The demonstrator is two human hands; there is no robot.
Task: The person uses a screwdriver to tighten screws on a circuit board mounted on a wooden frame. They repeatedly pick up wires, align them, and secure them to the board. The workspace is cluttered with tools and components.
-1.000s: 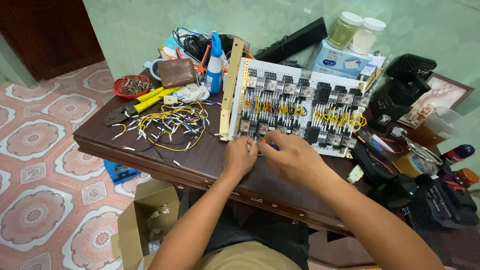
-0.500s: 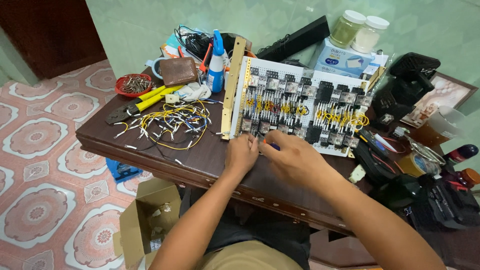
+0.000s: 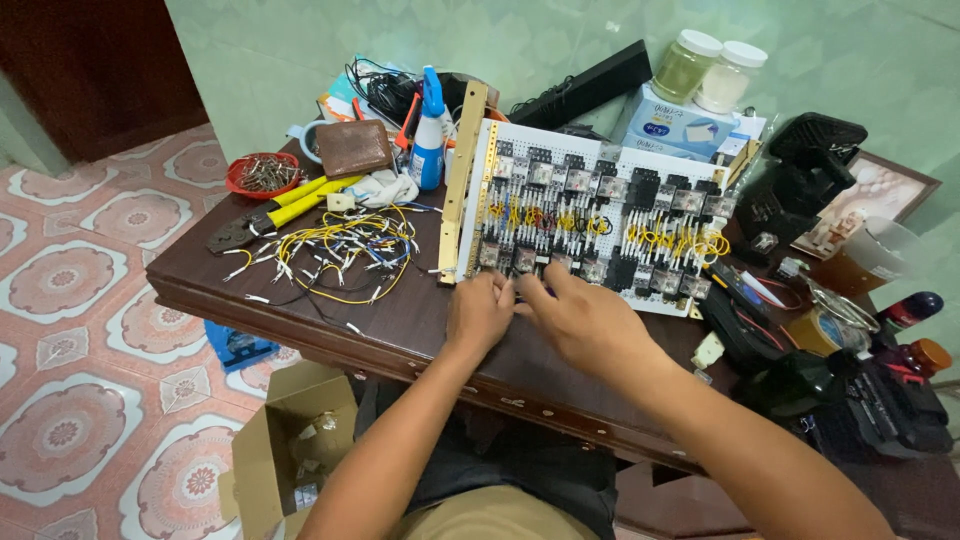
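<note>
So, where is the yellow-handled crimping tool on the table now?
In the head view, the yellow-handled crimping tool lies at the left of the table, between the red dish of screws and the pile of cut wires.

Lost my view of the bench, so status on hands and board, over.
Left hand and right hand both at near edge of white relay board, fingers on bottom row. Grip hidden. Loose cut wires lie left, apart from the hands.

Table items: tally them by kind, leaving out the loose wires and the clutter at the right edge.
White perforated panels with relays: 1
Glass jars: 2
Yellow-handled crimpers: 1
Brown wallets: 1
Blue spray bottles: 1
Red dishes of screws: 1
Tissue boxes: 1
Hands at the panel, left and right: 2
Total: 10
</note>
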